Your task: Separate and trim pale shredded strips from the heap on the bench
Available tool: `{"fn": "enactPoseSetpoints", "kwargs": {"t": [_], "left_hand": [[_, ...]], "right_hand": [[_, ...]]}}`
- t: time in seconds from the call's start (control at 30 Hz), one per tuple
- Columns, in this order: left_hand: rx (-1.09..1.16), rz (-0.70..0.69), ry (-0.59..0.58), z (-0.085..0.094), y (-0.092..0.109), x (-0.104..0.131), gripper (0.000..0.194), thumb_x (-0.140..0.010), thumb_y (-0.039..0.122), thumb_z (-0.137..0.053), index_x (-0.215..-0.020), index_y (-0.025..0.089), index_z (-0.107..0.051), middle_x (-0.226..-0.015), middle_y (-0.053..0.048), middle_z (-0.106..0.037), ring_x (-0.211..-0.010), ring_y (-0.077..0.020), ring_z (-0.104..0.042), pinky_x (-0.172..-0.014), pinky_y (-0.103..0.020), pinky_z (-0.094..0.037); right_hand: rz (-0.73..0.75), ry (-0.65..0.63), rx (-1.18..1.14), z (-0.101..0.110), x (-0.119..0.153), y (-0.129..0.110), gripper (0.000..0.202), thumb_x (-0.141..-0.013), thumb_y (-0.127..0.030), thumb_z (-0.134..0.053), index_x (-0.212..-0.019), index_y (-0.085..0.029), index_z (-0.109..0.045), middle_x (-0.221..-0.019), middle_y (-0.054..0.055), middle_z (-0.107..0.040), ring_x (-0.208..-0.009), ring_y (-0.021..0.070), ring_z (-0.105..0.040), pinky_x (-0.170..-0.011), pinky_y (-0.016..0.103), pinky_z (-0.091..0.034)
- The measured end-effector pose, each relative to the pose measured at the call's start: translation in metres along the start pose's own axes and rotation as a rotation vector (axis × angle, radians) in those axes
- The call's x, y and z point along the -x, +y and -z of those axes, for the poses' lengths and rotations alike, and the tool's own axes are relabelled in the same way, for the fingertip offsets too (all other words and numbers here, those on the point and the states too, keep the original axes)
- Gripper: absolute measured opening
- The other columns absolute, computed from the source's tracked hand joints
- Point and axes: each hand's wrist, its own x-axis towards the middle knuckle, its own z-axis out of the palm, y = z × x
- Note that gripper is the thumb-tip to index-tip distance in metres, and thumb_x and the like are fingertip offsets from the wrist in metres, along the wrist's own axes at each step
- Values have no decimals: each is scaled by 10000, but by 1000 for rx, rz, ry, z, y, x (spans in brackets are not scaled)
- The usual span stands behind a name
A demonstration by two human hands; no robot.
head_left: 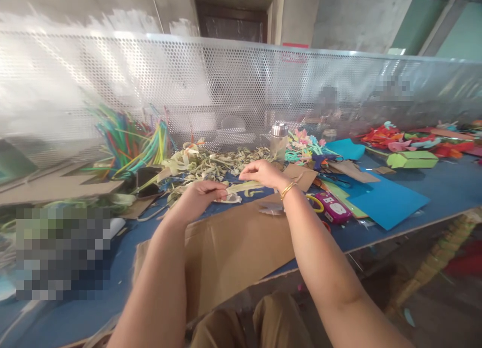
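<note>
Pale strip point(248, 187) meets pinched left hand point(206, 193), right hand point(265, 173) curled nearby.

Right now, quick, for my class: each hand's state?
Left hand: fingers closed on a pale strip.
Right hand: fingers curled; whether they hold anything can't be told.

Rough grey walls point(350, 21), patchily whitened at the left, rose behind a blue tabletop point(448, 187), with a dark doorway point(231, 24) recessed in them. A shiny metal screen point(150, 72), punched with small holes, ran along the table's far side and caught streaks of pale light. At the upper right, greenish panes point(459, 34) stood beside a slanting bar, while the floor point(433, 298) lay brown and shadowy below the table's edge.
</note>
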Motion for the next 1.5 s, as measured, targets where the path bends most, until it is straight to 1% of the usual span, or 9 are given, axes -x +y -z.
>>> {"fn": "enactPoseSetpoints", "kwargs": {"t": [0.17, 0.33, 0.5, 0.67, 0.83, 0.9, 1.2, 1.37, 1.5], "left_hand": [[435, 50, 123, 6, 10, 8, 83, -665, 215, -758, -652, 146, -714, -638, -49, -637, -603, -115, -554, -590, -206, -456], [887, 124, 159, -2, 12, 6, 67, -691, 128, -732, -673, 138, -669, -604, -6, -560, -528, -59, -487, -532, -168, -447], [1029, 182, 95, -6, 4, 0, 68, -739, 105, -696, -792, 112, -653, -625, 4, -535, -529, -47, -500, -531, -146, -471], [1044, 265, 122, -1, -3, -4, 78, -770, 90, -660, -843, 97, -635, -652, -1, -551, -529, -46, -525, -508, -135, -479], [1030, 297, 185, 0, 3, -4, 43, -800, 79, -616, -833, 104, -627, -644, -1, -562, -507, -42, -528, -495, -132, -483], [1041, 300, 214, 0, 5, -3, 42, -809, 73, -601, -817, 108, -623, -628, 5, -558, -495, -38, -523, -487, -125, -478], [1048, 330, 127, -6, 6, -1, 57, -788, 69, -621, -808, 123, -619, -639, 5, -569, -498, -40, -535, -500, -130, -492], [1027, 351, 125, -10, 8, -1, 51, -804, 67, -602, -784, 112, -617, -640, -5, -577, -499, -42, -541, -500, -134, -498], [910, 297, 309, -8, 10, -3, 13, -802, 93, -629, -802, 103, -638, -629, -4, -586, -492, -40, -547, -482, -113, -491]], "right_hand": [[-145, 143, -241, 22, 6, 7, 235, -742, -366, -696, -824, -146, -714, -724, 24, -660, -606, 90, -514, -564, 229, -373], [-172, 317, -207, 5, -5, 22, 229, -755, -350, -683, -828, -134, -707, -762, 39, -681, -651, 100, -552, -605, 225, -409], [-165, 273, 101, -20, -15, 35, 159, -723, -302, -697, -791, -162, -729, -750, 36, -699, -709, 145, -608, -697, 265, -440], [-25, 512, 12, -20, -13, 13, 205, -782, -315, -624, -873, -164, -728, -833, 50, -697, -756, 137, -596, -730, 264, -446], [78, 34, -274, -31, -2, -22, 324, -825, -370, -574, -1006, -149, -726, -555, -37, -505, -505, 79, -393, -505, 217, -326], [79, -36, -275, -40, -1, -25, 323, -837, -318, -553, -1061, -148, -712, -520, -58, -427, -487, 73, -338, -486, 215, -280], [63, 36, -383, -72, -18, -3, 351, -909, -237, -461, -1235, -228, -591, -608, -48, -463, -558, 95, -402, -563, 218, -354], [133, 32, -294, -75, -20, 2, 251, -903, -349, -508, -833, -158, -655, -722, -14, -557, -676, 97, -477, -658, 216, -387], [203, 119, -73, -63, -16, -1, 250, -911, -280, -507, -734, -154, -629, -760, 4, -592, -783, 116, -527, -772, 239, -391]]}}
